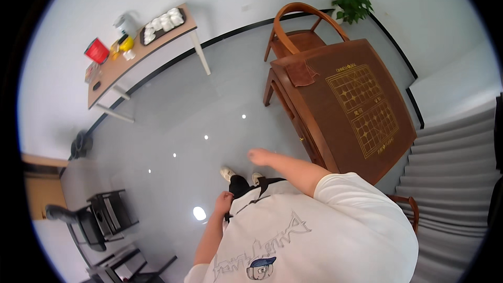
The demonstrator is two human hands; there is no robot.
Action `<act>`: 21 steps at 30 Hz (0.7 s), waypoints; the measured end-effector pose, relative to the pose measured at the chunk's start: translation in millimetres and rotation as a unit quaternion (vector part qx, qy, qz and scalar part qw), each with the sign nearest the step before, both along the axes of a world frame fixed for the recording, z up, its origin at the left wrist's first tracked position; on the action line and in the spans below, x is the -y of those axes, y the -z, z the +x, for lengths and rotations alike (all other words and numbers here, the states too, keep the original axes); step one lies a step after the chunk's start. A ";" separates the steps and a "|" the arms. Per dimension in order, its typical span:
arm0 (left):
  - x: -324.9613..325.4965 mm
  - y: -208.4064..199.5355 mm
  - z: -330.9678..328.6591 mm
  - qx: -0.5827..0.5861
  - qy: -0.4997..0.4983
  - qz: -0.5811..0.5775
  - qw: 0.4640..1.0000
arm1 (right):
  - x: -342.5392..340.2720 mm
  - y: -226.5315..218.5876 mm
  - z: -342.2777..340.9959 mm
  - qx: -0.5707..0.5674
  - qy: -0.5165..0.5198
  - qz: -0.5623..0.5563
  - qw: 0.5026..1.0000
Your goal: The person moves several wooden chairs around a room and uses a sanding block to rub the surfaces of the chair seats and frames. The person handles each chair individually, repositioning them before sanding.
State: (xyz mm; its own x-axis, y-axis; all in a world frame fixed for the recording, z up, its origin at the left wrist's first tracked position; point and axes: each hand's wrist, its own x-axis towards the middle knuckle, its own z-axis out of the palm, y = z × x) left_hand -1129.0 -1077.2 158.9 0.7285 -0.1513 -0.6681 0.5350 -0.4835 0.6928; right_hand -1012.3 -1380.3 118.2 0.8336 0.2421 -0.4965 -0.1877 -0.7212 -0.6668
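Note:
My left hand [225, 202] hangs at my left side, close against my dark trousers [240, 185]; its fingers are too small and partly hidden to read. In front of me my right hand [258, 156] reaches out over the floor with the fingers curled in, and nothing shows in it. It is nearest to the side of a wooden table [320, 120] with a brown top cover [335, 131] that carries a gold board grid. A folded brown cloth [303, 74] lies on that table's far left corner.
Against the far wall stands a narrow table [137, 55] with a black tray [152, 41] of white cup-like items, a red container [97, 51] and a yellow object [126, 43]. A wooden armchair [301, 41], a plant [352, 1], grey curtains [445, 178] and black chairs [107, 212] stand around.

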 end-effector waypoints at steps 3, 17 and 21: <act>-75.2 56.7 33.3 0.029 0.083 0.146 0.985 | -56.5 -80.8 51.2 -0.004 -0.012 0.117 0.993; -81.7 -7.7 -44.7 -0.073 -0.106 0.209 0.969 | 216.4 -97.4 253.8 0.132 0.329 -0.227 0.907; -11.2 -37.4 -125.2 -0.156 -0.123 0.207 0.958 | 232.1 -70.5 298.6 0.009 0.306 -0.296 0.905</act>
